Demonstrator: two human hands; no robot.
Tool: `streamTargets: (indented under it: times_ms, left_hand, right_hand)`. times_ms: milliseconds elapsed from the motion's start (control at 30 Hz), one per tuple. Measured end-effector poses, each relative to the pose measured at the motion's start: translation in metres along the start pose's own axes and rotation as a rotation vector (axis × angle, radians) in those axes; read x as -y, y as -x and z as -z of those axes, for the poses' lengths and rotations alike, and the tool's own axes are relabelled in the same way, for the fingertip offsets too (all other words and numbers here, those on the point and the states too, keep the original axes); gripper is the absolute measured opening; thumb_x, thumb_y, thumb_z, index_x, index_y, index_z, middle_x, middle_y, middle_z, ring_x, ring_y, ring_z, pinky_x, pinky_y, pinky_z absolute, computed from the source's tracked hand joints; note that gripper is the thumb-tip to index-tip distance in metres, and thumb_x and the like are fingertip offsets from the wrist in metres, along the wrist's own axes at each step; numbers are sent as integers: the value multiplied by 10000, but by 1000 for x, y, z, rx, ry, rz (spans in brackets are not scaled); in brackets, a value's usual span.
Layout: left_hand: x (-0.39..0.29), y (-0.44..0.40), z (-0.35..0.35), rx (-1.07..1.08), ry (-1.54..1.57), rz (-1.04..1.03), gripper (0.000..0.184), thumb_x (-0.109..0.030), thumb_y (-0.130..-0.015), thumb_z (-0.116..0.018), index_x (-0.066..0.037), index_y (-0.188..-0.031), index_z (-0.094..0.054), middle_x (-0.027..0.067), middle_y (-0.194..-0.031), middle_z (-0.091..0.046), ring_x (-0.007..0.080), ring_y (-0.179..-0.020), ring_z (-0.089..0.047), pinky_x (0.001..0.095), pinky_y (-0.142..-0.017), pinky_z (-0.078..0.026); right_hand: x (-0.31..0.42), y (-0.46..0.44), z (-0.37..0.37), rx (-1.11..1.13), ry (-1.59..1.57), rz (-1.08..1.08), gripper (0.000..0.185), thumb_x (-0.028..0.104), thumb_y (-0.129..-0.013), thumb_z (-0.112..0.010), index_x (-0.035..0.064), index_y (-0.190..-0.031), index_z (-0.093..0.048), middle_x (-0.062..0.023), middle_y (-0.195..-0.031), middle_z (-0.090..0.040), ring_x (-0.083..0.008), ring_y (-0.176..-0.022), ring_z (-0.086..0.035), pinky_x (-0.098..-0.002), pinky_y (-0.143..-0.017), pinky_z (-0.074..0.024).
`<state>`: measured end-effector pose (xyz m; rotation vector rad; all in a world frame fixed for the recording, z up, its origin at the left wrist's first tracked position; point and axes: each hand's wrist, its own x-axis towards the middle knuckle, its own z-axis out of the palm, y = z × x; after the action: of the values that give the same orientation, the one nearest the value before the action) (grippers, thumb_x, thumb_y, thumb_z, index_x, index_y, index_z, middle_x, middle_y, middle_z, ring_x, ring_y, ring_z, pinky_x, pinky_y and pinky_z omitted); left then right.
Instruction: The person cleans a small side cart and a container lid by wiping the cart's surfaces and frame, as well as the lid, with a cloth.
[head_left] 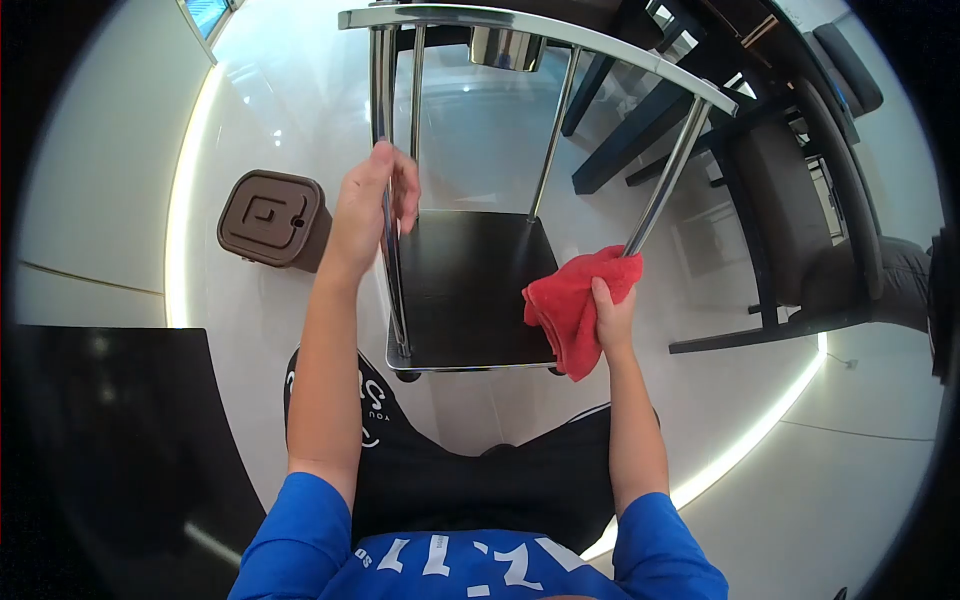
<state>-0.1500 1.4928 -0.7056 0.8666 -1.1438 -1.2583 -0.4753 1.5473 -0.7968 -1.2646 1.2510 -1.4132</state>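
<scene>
A wheeled cart with chrome poles and a black lower shelf (470,290) stands right in front of me. My left hand (372,205) is closed around its left chrome pole (383,90), fingers curled to the far side. On the right, a red cloth (575,300) is bunched in my right hand (612,315), thumb on top. The cloth is pressed around the lower part of the right chrome pole (668,178), and hides that stretch of it. Most fingers of my right hand are behind the cloth.
A brown lidded bin (270,220) sits on the floor left of the cart. Dark chairs (790,200) and a table fill the right side. Above the shelf, a metal container (507,48) hangs below the cart's upper rim (530,20). A black panel (120,430) lies near left.
</scene>
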Motion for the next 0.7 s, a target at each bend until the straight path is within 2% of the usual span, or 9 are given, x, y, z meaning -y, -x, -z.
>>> streamTargets:
  times_ms: [33, 100, 133, 200, 333, 367, 500, 700]
  left_hand:
    - [-1, -3, 1, 2, 5, 6, 492, -465, -991, -331, -63, -756, -488, 9, -566, -426, 84, -437, -399, 211, -429, -334]
    - [-5, -11, 1, -45, -96, -167, 400, -389, -995, -379, -18, -1002, -530, 43, -724, -549, 106, -535, -540, 196, -468, -408]
    - [-8, -13, -2, -39, -85, -160, 400, -389, -995, -379, -18, -1002, -530, 43, -724, -549, 106, -535, -540, 196, -468, -408]
    - [-15, -16, -8, -31, -58, -136, 445, -413, -984, -363, 3, -1113, -453, 46, -710, -509, 124, -552, -505, 247, -515, -416]
    - [-13, -15, -6, 2, 29, -119, 390, -349, -1004, -337, 6, -1124, -448, 13, -612, -435, 63, -394, -385, 192, -381, -335]
    - [-8, -17, -4, 42, 81, -145, 385, -353, -1013, -328, -7, -1129, -451, -18, -555, -360, 32, -345, -287, 174, -330, -260]
    - [-7, -14, -2, 92, 131, -87, 432, -423, -1002, -342, -34, -1150, -457, -41, -530, -299, 27, -358, -258, 175, -335, -239]
    - [-4, -15, -1, 112, 165, -103, 424, -406, -1007, -334, -33, -1172, -454, -43, -539, -301, 27, -384, -289, 175, -352, -251]
  right_hand:
    - [2, 2, 0, -1, 37, -13, 237, 160, -852, -636, 1, -1015, -572, -58, -961, -621, -163, -887, -586, -310, -814, -469]
    - [5, 6, -2, -8, 80, -49, 243, 160, -856, -637, 2, -1025, -564, -58, -967, -617, -163, -893, -584, -308, -819, -466]
    - [6, 8, -2, -8, 116, -81, 249, 160, -860, -638, 3, -1035, -556, -58, -974, -613, -162, -899, -581, -306, -824, -464]
    - [1, 16, -5, -31, 124, -85, 249, 152, -863, -636, 5, -1045, -550, -58, -981, -609, -159, -908, -578, -305, -831, -461]
    - [-5, 29, -8, -54, 134, -70, 263, 135, -868, -640, 12, -1075, -534, -59, -1003, -599, -151, -938, -569, -296, -845, -451]
    - [-3, 28, -9, -55, 137, -66, 263, 135, -868, -640, 12, -1075, -534, -59, -1003, -599, -151, -938, -569, -296, -845, -451]
    - [6, 15, -15, -139, 145, -58, 277, 142, -865, -653, 5, -1075, -536, -58, -994, -603, -149, -925, -574, -288, -836, -454]
    - [43, -33, -19, -181, 151, 66, 272, 149, -855, -672, -4, -1054, -569, -55, -968, -620, -138, -892, -581, -276, -814, -458]
